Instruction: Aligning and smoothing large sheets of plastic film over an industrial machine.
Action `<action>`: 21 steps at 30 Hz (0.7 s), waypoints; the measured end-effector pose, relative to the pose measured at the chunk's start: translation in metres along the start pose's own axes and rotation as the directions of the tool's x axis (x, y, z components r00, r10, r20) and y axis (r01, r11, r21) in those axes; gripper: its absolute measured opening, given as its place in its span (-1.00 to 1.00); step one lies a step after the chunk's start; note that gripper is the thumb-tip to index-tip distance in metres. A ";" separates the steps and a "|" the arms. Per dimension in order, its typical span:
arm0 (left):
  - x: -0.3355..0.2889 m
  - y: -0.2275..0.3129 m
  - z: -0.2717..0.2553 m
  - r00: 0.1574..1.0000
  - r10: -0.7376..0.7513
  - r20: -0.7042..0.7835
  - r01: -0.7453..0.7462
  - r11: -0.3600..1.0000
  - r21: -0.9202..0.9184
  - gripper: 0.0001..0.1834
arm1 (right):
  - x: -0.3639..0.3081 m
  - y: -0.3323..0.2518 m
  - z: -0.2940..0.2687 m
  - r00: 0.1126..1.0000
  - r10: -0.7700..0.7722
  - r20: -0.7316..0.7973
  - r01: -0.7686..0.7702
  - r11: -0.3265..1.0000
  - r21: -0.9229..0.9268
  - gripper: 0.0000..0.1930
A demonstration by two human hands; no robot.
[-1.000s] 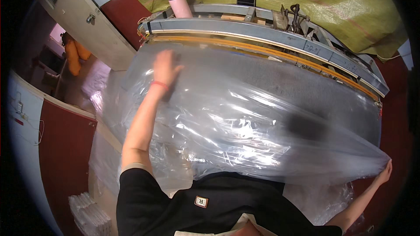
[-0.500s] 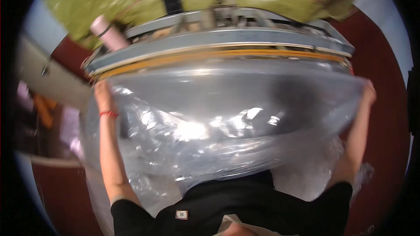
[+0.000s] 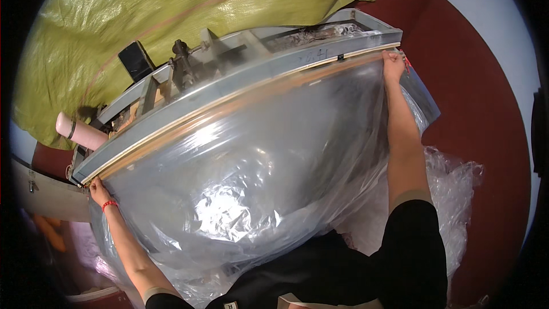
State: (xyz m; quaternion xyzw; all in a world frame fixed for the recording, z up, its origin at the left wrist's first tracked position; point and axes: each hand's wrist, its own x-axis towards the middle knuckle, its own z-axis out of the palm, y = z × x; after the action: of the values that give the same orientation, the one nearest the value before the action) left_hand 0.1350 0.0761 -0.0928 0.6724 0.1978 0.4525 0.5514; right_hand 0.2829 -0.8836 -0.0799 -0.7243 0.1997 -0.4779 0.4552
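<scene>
A wide sheet of clear plastic film (image 3: 274,154) is stretched between my two hands. My left hand (image 3: 99,192), below a red bracelet, pinches its far left corner at the left end of a long grey metal sealing machine (image 3: 246,74). At the machine's right end my right hand (image 3: 393,67) grips the other corner, fingers closed. The film's far edge lies along the orange-brown strip (image 3: 229,111) on the machine's near side. Its near part hangs in shiny folds against my black shirt.
A pink bottle (image 3: 86,133) and a black phone (image 3: 136,61) rest on the machine's far side. Yellow-green woven sheeting (image 3: 189,0) spreads behind it. More crumpled film (image 3: 452,194) lies right, over the dark red floor (image 3: 474,114). A pale panel (image 3: 51,191) stands left.
My hands have carried the film's edge forward to the machine's strip, the right one farther up. My view has turned, so the machine now slants upward to the right.
</scene>
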 end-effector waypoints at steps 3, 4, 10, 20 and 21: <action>-0.001 0.007 0.004 0.997 0.077 0.013 -0.078 0.990 0.120 -0.77 | 0.009 0.009 -0.004 0.993 -0.102 -0.067 0.095 0.991 -0.097 -0.86; -0.003 0.008 0.007 1.000 0.004 -0.012 -0.003 0.996 0.085 -0.78 | 0.011 0.013 -0.007 0.979 -0.183 -0.088 0.163 0.967 -0.196 -0.88; -0.005 0.014 -0.011 0.991 -0.135 -0.014 0.132 0.984 -0.122 -0.89 | -0.007 -0.026 -0.008 0.988 0.154 0.024 -0.156 0.970 0.185 -0.89; -0.021 0.083 -0.067 0.836 -0.090 0.541 -0.287 0.768 0.573 -0.74 | -0.021 -0.071 -0.079 0.960 -0.055 0.276 0.069 0.997 -0.043 -0.72; -0.028 0.090 -0.079 0.853 -0.098 0.513 -0.269 0.759 0.593 -0.74 | -0.025 -0.084 -0.090 0.961 0.129 0.245 -0.127 0.992 -0.023 -0.73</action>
State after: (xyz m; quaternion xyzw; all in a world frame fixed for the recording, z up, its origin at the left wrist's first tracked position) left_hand 0.0348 0.0711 -0.0225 0.9243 0.1543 0.1855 0.2957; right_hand 0.1798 -0.8650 -0.0097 -0.7649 0.1899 -0.3535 0.5040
